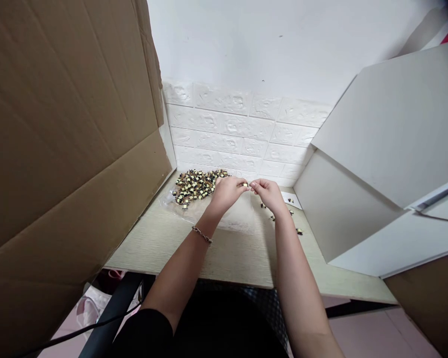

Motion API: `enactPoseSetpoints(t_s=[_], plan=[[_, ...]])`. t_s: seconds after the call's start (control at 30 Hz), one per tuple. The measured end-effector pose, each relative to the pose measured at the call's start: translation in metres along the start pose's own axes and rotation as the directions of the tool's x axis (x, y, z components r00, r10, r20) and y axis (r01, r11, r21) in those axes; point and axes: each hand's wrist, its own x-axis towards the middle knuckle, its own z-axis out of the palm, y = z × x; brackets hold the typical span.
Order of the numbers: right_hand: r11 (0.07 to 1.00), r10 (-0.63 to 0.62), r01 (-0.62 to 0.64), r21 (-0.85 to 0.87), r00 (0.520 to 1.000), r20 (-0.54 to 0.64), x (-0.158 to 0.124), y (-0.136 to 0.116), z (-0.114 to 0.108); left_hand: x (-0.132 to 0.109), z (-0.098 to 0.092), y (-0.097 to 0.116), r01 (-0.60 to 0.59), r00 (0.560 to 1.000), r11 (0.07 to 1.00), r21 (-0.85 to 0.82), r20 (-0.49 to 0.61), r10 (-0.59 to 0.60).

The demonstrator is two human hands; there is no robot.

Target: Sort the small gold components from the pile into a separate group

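Beige surface: wood-grain tabletop, running back to the wall, with cardboard on its left side and white panelling on its right.
Left hand: left hand sits above the middle of the tabletop, just right of the pile, with its fingertips reaching right.
Left grip: narrow pinch, holding a small yellow-and-black component at the fingertips; its exact type is too small to tell.
Right hand: right hand faces the left hand, just beside the held part, above the tabletop.
Right grip: narrow, fingertips right at the held part; cannot tell if they touch it.
Main parts: pile of small components, yellow, black and brown, heaped near the far left corner of the tabletop, on a transparent plastic sheet.
Loose parts: scattered components lie apart from the pile, toward the right edge of the tabletop, below the right hand.
Paper: white paper slip near the far right corner, with a few bits on it.
Wrist: chain bracelet on the left wrist.
Surroundings: brown cardboard panel stands along the left side, white panel along the right, white brick-pattern wall panelling behind.
Below tabletop: black cable at lower left, near a black sleeve.
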Motion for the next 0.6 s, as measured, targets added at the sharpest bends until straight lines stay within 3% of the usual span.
enactPoseSetpoints(t_s=[0.43,0.6], plan=[[0.951,0.005,-0.024,0.308,0.998,0.062,-0.0031,-0.0036,-0.0053,0.0033,-0.0037,-0.0009,-0.097,0.993,0.919,-0.383,-0.094,0.066],[0.937,0.015,-0.042,0.347,0.997,0.081,-0.0035,-0.0048,-0.0056,0.0034,-0.0057,0.0004,-0.105,0.992,0.911,-0.399,-0.105,0.069]])
